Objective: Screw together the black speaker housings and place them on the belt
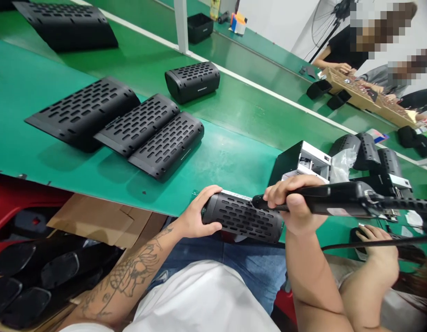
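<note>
Across the view from nine to three o'clock runs a green tabletop (pixel 230 147), and at ten o'clock on it three black slotted housings (pixel 140 122) lie side by side. From three o'clock a black corded driver (pixel 331 198) reaches in; it is probably the weightier item in hand, and its cord may tug at the rear, so a full wrap round the barrel suits it. At five o'clock from the centre, the held housing (pixel 241 216) sits at the near edge of the tabletop, slotted face up. It looks like moulded plastic: stiff, likely light, smooth enough to slip a little, with the narrow ribs between its slots as the weaker part. Its end at nine o'clock seems the best hold, well away from the driver's nose. There the left hand (pixel 196 219) clasps it, thumb on the near side and fingers bent over the far edge. The right hand (pixel 298 210) has its fingers closed round the driver's barrel. Whether the driver's tip touches the housing cannot be told.
</note>
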Available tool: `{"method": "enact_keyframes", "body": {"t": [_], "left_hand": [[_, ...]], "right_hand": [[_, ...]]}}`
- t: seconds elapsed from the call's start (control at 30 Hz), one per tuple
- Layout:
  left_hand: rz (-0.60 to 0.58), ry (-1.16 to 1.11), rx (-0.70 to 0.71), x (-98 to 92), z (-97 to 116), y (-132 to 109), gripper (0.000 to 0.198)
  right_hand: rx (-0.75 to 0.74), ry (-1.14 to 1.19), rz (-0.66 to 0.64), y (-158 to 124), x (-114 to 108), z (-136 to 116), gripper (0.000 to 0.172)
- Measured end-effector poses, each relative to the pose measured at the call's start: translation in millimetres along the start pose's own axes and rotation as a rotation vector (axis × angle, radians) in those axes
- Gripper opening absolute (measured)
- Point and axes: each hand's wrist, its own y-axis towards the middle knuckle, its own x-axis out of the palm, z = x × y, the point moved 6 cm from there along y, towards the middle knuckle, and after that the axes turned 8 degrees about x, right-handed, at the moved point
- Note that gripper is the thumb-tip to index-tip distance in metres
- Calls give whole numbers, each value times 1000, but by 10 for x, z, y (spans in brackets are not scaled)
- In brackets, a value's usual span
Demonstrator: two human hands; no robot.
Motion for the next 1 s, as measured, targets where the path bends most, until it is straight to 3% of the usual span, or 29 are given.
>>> {"method": "enact_keyframes", "body": {"t": [0.1,0.2,0.27,0.37,0.47,0.57,0.67,0.8,0.87,1.0], "left_hand": [[-52,6,-55,62,-1,-4,104],[-74,22,-104,106,-36,-20,111],[-64,30,-105,114,-62,-38,115],[-29,38,-69,113,-85,-65,114],[-18,37,-35,119,-91,-78,112],[-19,33,-23,118,-102,-78,113],[-21,28,-16,109,-106,-65,118],[-68,-6,-47,114,-63,-28,132],[-91,-25,-91,115,-32,-8,134],[-96,-46,-130,114,22,17,126]], "right_hand": [[-48,7,143,24,-270,-166,13],[-191,-114,287,70,-571,-431,29],[-246,-221,484,81,-834,-535,34],[-225,-332,752,43,-1229,-482,30],[-177,-365,762,-4,-1483,-291,33],[-150,-337,732,-79,-1590,-165,40],[-156,-337,744,-149,-1526,-224,40],[-187,-307,746,-234,-1219,-503,29],[-206,-263,603,-223,-951,-623,27],[-195,-67,120,-66,-200,-614,24]]}}
